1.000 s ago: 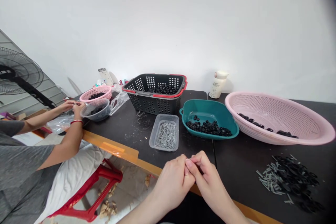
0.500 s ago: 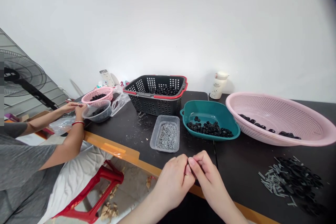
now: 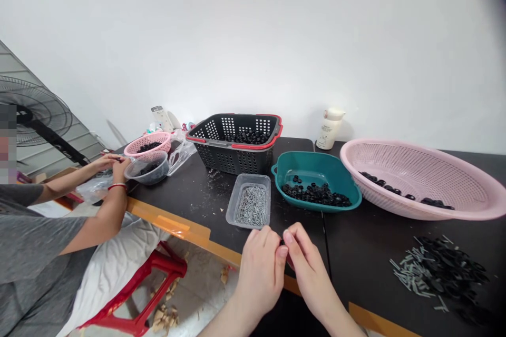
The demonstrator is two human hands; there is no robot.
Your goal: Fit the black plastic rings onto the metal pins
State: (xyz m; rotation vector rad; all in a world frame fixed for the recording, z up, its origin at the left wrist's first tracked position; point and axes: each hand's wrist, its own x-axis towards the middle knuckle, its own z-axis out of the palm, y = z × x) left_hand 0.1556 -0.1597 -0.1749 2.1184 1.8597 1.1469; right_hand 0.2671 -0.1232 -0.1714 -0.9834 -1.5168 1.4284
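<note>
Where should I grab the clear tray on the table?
Pinch the tray by its near rim, coming from your side. It is the rim nearest your left hand, it stands up from the table, and the metal pins lie inside, away from it.

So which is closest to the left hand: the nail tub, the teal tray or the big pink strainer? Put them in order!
1. Nail tub, straight ahead of the left hand.
2. Teal tray, ahead and to the right.
3. Pink strainer, farthest, on the far right.
</note>
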